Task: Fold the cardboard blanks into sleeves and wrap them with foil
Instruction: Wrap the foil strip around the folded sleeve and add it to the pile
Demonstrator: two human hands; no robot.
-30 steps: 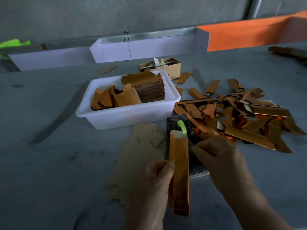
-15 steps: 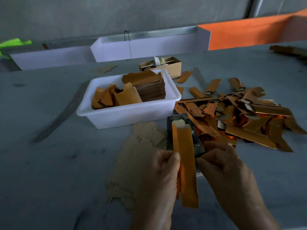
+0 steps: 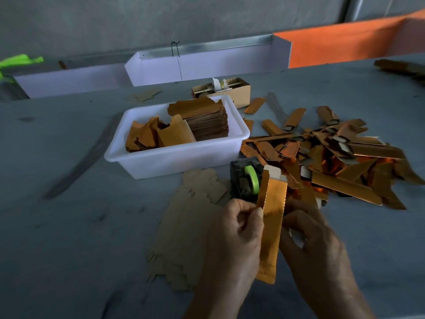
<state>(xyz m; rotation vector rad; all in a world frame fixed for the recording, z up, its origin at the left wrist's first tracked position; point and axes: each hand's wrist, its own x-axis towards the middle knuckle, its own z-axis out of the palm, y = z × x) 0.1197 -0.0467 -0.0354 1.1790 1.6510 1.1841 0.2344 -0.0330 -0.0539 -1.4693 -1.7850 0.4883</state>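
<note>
Near table edge, centre: foil-wrapped sleeve [image 3: 271, 226], upright, above cardboard blanks [image 3: 186, 229].
Left hand [image 3: 236, 236]: thumb and fingers pinch sleeve's left edge.
Right hand [image 3: 315, 245]: curled against sleeve's right side; grip partly hidden.
Behind sleeve: tape dispenser [image 3: 246, 183], white tub [image 3: 174, 157], finished sleeves pile [image 3: 340, 162].
</note>
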